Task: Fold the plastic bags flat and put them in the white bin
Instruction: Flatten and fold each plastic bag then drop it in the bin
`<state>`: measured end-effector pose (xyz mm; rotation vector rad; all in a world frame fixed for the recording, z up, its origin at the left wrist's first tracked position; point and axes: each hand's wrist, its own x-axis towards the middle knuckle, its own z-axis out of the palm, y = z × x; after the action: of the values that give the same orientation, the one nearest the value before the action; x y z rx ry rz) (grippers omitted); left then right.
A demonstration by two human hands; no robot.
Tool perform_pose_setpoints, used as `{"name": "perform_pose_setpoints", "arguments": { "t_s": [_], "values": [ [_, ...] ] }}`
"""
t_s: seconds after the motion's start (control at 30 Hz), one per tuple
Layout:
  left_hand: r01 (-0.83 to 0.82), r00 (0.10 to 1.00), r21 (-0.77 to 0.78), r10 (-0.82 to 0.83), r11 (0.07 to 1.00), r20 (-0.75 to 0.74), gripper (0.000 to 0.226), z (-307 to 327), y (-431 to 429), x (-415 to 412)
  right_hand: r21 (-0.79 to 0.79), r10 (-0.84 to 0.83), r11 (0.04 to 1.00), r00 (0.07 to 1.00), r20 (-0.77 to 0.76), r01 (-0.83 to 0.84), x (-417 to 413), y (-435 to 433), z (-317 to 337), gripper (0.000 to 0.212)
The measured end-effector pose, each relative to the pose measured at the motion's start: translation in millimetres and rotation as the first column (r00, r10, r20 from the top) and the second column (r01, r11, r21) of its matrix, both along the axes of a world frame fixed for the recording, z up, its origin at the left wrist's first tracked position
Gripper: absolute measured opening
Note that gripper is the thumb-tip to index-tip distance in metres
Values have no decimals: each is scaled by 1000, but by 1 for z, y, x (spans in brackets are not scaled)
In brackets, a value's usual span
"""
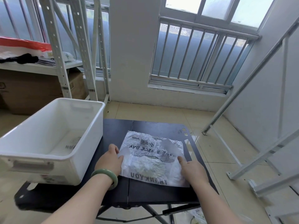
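The plastic bag (pixel 153 159) lies flat between both hands on the table (pixel 145 194). The left hand (pixel 110 160) pinches its left edge and the right hand (pixel 194 172) presses with straight fingers. The white bin (pixel 97 135) stands at the left edge, nearer the left hand.

Both of my forearms are cut off by the picture's lower edge. The white bin (pixel 53 159) hides the counter's (pixel 153 193) left edge, and the bin's own left corner is cropped. Inside it, a folded bag (pixel 72 143) shows only a few blurred letters. My right hand (pixel 192 170) covers the plastic bag's (pixel 150 152) near right part; whether it pinches there I cannot tell.
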<state>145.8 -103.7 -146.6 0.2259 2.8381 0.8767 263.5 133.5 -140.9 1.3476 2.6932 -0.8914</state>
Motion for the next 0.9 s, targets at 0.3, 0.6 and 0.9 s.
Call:
{"name": "perform_pose_setpoints", "arguments": {
  "t_s": [0.3, 0.6, 0.9],
  "values": [
    [96, 995, -67, -97, 993, -10, 48, -3, 0, 2, 307, -39, 950, 998, -58, 56, -1, -12, 6, 35],
    [174, 984, -191, -176, 966, 7, 56, 3, 4, 5, 381, 293, 876, 954, 68, -296, -9, -22, -7, 49],
    [154, 973, -284, -195, 946, -123, 54, 5, 13, 14, 250, 330, 893, 922, 205, -375, -7, -29, -7, 66]
  ]
}}
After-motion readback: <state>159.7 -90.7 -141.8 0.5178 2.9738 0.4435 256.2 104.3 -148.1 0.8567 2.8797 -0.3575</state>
